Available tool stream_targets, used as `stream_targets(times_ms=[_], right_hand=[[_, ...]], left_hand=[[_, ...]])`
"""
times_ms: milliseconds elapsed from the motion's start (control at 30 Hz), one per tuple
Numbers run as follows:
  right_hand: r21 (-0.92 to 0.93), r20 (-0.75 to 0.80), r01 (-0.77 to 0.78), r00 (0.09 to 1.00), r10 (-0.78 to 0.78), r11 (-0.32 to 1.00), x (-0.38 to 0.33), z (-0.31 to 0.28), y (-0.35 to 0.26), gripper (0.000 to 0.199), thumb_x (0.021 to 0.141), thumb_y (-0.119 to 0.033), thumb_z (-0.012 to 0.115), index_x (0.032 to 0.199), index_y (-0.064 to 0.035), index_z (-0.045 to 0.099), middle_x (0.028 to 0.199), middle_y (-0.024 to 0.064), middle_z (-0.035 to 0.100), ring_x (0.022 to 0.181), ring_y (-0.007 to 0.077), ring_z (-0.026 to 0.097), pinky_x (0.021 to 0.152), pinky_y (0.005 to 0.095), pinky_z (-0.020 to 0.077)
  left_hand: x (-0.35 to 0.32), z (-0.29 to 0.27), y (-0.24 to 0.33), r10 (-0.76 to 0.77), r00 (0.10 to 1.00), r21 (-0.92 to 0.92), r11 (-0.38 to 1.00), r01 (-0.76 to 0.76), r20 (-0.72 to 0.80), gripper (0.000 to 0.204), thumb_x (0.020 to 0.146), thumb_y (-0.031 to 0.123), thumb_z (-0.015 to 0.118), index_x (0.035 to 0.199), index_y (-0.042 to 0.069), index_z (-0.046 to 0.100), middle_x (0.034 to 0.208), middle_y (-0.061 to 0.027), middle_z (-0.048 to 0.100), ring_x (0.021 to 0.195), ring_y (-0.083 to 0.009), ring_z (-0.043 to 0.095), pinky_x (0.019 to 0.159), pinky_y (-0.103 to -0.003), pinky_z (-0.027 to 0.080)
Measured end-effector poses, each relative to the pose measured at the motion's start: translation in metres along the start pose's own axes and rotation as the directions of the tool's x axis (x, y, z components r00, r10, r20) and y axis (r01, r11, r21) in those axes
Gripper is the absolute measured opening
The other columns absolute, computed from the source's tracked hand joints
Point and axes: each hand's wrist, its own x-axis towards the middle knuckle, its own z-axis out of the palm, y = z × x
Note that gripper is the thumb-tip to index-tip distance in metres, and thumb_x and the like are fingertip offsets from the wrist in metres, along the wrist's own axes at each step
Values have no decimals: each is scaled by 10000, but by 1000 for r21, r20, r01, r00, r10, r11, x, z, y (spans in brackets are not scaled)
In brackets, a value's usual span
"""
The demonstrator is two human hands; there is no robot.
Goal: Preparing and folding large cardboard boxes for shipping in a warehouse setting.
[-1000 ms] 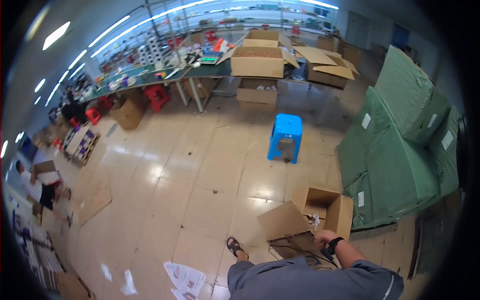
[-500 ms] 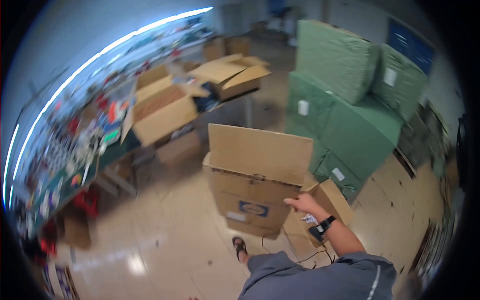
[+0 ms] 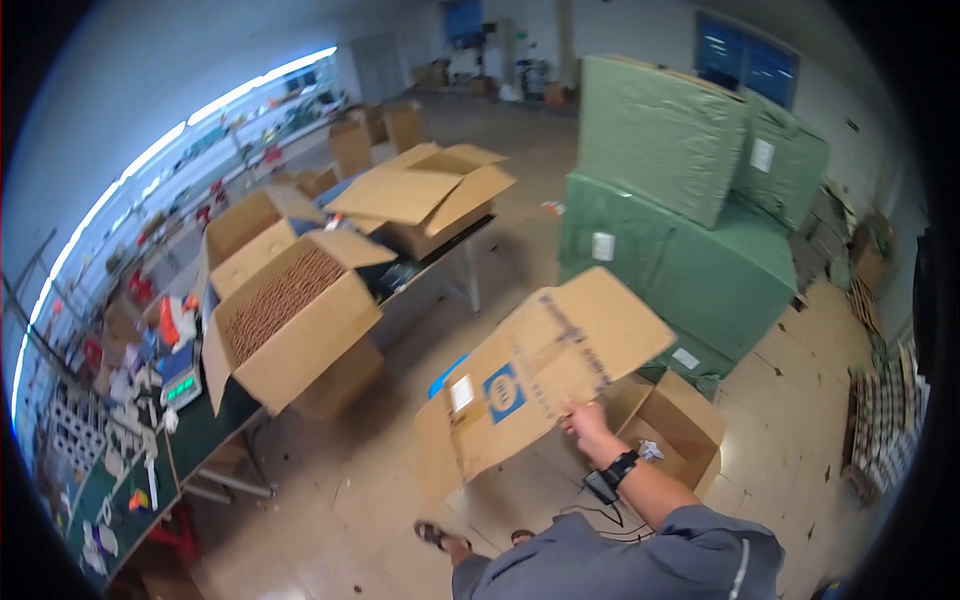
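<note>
A brown cardboard box (image 3: 535,375) with a blue square mark and a white label hangs tilted in front of me, off the floor. Its upper flap slants up toward the right. My right hand (image 3: 585,420) is closed on the box's near right edge, and that wrist wears a black watch (image 3: 612,475). Just beyond the hand stands another open cardboard box (image 3: 680,425) on the floor, with a crumpled whitish scrap (image 3: 650,451) inside. My left hand is out of sight.
Green wrapped bales (image 3: 660,235) are stacked at the right. A long table (image 3: 215,425) on the left bears a digital scale (image 3: 182,378), an open carton (image 3: 315,340) of small reddish-brown pieces and another open carton (image 3: 430,230). Flat stacks (image 3: 880,430) line the far right.
The box has swung from nearly upright to a steep tilt, its lower end moving left, with my right hand still on its edge. My view has turned slightly rightward.
</note>
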Motion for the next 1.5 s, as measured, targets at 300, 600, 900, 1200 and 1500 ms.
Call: stream_targets(times_ms=[300, 600, 900, 1200, 1500], right_hand=[[291, -314, -143, 920, 236, 946, 31, 99, -5, 234, 993, -295, 630, 1057, -71, 615, 699, 86, 654, 465, 98, 488, 386, 223, 345], [468, -637, 348, 770, 37, 813, 28, 93, -72, 346, 1031, -435, 547, 1079, -96, 600, 791, 90, 622, 466, 68, 346, 430, 238, 257], [849, -303, 306, 950, -76, 432, 117, 189, -154, 369, 1043, -394, 519, 1094, -37, 595, 834, 37, 629, 446, 80, 303, 442, 244, 239], [860, 43, 74, 975, -216, 505, 406, 417, -276, 317, 1074, -368, 432, 1267, -139, 537, 1193, 69, 669, 637, 98, 453, 579, 251, 360], [-856, 334, 510, 669, -664, 82, 447, 600, -267, 587, 907, -328, 688, 1448, -170, 524, 1359, 188, 597, 1209, 398, 588, 1034, 443, 473]], left_hand=[[25, -130, -86, -356, 934, -120, 930, 349, -44, 232, 984, 228, 535, 889, 49, 648, 765, -77, 694, 615, -203, 639, 502, -345, 484], [252, -189, 208, 35, 996, -149, 988, -48, -85, 329, 1021, 196, 543, 1274, -4, 608, 1099, -98, 729, 969, -171, 685, 818, -293, 546], [333, -149, 398, 437, 890, -4, 898, -440, 128, 280, 1010, 130, 581, 1241, -18, 638, 1108, -121, 743, 1030, -171, 691, 935, -308, 529], [410, -149, 468, 421, 907, 147, 898, -414, -15, 222, 992, 136, 590, 1146, 17, 697, 1047, -128, 754, 954, -229, 729, 855, -328, 556], [425, -167, 490, 462, 872, 354, 852, -386, -162, 191, 972, 71, 584, 1102, 8, 708, 1018, -138, 746, 935, -274, 720, 835, -345, 553]])
